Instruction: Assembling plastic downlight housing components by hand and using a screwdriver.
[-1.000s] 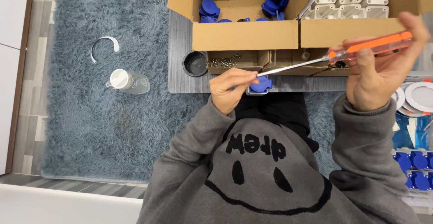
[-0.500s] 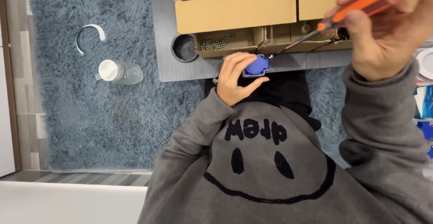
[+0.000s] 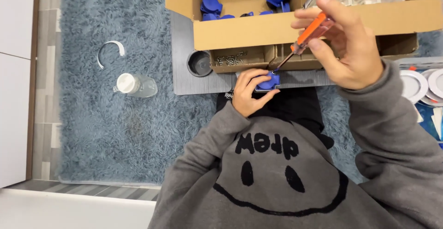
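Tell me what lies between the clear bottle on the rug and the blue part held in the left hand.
In the head view, bare blue rug, then the grey mat's edge with a round black cup, lie between the bottle and the blue part.

The rug (image 3: 92, 132) is shaggy blue pile, rough and matt. The box (image 3: 258, 28) is plain brown cardboard, matt. The screwdriver (image 3: 310, 30) has a glossy translucent orange plastic handle and a thin metal shaft. The blue part (image 3: 268, 82) looks like smooth plastic. The bottle (image 3: 137, 85) is clear glossy plastic. The sweatshirt (image 3: 286, 183) is soft grey cloth.
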